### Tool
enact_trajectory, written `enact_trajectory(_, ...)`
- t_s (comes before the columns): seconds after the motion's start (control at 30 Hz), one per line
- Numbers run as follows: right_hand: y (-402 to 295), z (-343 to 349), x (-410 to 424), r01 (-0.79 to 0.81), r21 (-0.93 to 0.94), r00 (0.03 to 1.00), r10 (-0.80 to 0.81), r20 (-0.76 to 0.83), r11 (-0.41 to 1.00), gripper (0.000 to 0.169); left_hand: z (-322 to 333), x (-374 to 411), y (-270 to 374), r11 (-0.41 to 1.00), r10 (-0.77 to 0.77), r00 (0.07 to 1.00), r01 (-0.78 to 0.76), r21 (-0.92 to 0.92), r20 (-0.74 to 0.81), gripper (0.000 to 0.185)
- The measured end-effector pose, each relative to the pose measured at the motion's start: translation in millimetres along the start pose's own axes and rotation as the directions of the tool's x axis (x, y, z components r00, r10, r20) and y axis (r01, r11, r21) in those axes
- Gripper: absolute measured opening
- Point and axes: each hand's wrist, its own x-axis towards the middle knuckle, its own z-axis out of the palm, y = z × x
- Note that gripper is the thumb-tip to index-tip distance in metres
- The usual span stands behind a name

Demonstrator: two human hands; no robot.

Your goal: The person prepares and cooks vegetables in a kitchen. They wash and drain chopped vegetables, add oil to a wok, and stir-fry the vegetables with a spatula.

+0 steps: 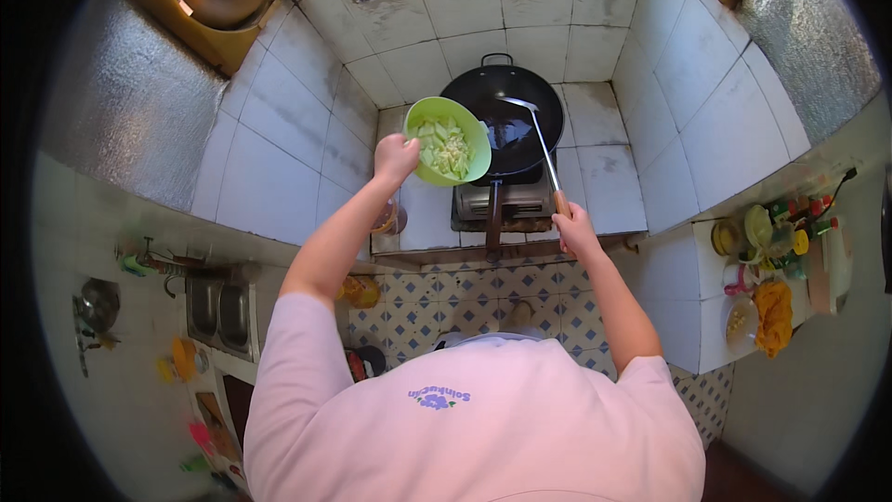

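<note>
My left hand (397,157) grips the rim of a light green plastic bowl (481,160), which is tilted beside and partly over the left edge of a black wok (547,94). Inside the bowl lie pale green vegetable pieces (435,136) with a heap of chopped whitish bits on them. The wok rests on a gas stove (467,203), its long handle pointing towards me, and its dark bottom looks shiny. My right hand (577,230) is closed around the wooden handle of a metal spatula (544,144), whose head is inside the wok.
A jar (394,217) stands left of the stove on the tiled counter (603,181). Tiled walls enclose the stove on three sides. Bottles (801,240), a bowl (740,321) and an orange plastic bag (773,317) are on the right-hand counter. A double sink (219,317) is at the left.
</note>
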Motion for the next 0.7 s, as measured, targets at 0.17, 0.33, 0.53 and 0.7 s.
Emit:
enact_trajectory(0.17,-1,-14,-35,-0.034,0.093,0.999,0.035,-0.012,0.995,0.032,54,55,36,0.956,0.055,0.998,-0.061,0.288,0.029,0.029)
enact_trajectory(0.33,1,-26,-57,-0.053,0.018,0.998,0.054,-0.042,0.998,0.040,87,73,57,0.800,0.254,0.953,-0.301,0.519,0.163,0.019)
enact_trajectory(0.53,2,-28,-69,-0.035,-0.031,0.997,0.033,-0.069,0.999,0.040,101,85,58,0.532,0.419,0.841,-0.532,0.658,0.342,0.009)
enact_trajectory(0.7,6,-19,-73,0.002,-0.072,0.998,-0.007,-0.069,0.997,0.041,92,81,65,0.311,0.659,0.652,-0.690,0.654,0.375,0.008)
